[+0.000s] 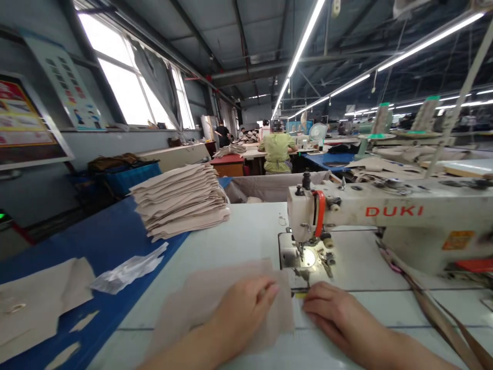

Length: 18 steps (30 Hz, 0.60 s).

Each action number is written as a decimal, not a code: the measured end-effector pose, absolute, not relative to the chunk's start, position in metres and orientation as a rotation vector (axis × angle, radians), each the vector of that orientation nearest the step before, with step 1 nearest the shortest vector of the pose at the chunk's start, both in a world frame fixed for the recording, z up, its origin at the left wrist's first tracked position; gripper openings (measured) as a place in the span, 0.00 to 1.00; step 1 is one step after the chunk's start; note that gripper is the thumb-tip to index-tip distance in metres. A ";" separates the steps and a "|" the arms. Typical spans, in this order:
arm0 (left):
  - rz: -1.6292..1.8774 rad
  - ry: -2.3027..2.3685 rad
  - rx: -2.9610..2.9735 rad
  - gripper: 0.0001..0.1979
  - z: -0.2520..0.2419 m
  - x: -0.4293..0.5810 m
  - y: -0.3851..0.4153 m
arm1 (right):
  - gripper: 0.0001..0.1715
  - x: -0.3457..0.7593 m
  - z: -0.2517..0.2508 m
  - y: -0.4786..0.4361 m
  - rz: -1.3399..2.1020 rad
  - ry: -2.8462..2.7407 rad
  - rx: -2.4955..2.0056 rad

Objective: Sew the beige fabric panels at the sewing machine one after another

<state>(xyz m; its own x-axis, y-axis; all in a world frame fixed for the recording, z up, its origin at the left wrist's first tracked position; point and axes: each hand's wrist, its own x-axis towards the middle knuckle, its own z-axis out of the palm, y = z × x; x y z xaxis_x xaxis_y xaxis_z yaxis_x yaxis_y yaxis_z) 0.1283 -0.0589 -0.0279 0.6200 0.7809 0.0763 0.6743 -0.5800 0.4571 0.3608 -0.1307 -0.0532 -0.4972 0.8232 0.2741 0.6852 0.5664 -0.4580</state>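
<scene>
My left hand (246, 303) is closed on a beige fabric piece (283, 303), its thumb pressed against the curled index finger. The fabric lies on the pale sewing table, smeared by motion. My right hand (337, 311) rests on the table just in front of the machine's needle plate. Its fingers are bent and pressed together; whatever they may hold is hidden beneath. Both hands are near the white sewing machine (389, 205), whose needle and presser foot (302, 249) stand over the lit plate. No fabric shows under the foot.
A tall stack of beige fabric pieces (181, 200) stands at the back left. On the blue surface (115, 226) lie a white crumpled strip (131, 267) and another beige piece (42, 303). Brown straps (427, 303) hang at right. A person in a light green top (277, 151) sits ahead.
</scene>
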 end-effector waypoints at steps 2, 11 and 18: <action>0.370 1.180 2.509 0.20 -0.035 0.114 -0.055 | 0.16 0.367 -0.054 -0.133 0.374 -2.288 -1.231; 0.073 1.099 2.788 0.27 -0.073 0.107 -0.044 | 0.11 0.327 -0.055 -0.122 0.203 -2.490 -1.150; 0.158 1.087 2.729 0.25 -0.056 0.115 -0.053 | 0.12 0.336 -0.068 -0.114 0.110 -2.427 -1.064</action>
